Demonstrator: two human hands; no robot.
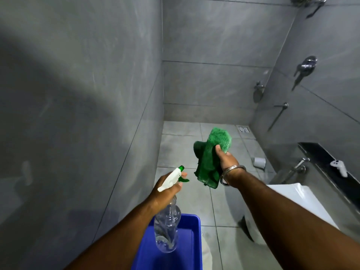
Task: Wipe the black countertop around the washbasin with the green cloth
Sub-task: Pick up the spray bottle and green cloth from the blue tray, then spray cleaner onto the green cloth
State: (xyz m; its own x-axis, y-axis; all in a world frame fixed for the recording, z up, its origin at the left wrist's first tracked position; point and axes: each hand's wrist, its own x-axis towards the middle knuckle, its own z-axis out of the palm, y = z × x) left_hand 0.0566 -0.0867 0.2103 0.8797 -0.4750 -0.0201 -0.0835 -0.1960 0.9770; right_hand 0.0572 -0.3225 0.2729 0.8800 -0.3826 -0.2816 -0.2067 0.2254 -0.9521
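My right hand (pixel 226 158) grips the green cloth (pixel 211 156), which hangs bunched in the air over the grey floor tiles. In my left hand (pixel 167 189) is a clear spray bottle (pixel 167 227) with a white trigger head and green nozzle; the bottle hangs down over a blue tub. A metal bangle sits on my right wrist. A narrow black ledge (pixel 319 158) runs along the right wall. No washbasin can be made out with certainty; a white fixture (pixel 292 193) shows partly behind my right forearm.
A blue plastic tub (pixel 187 250) stands on the floor below my left hand. A white controller (pixel 339 167) lies on the black ledge. Wall taps (pixel 305 67) and a toilet roll (pixel 260 162) are on the right. Grey tiled walls close in on the left and ahead.
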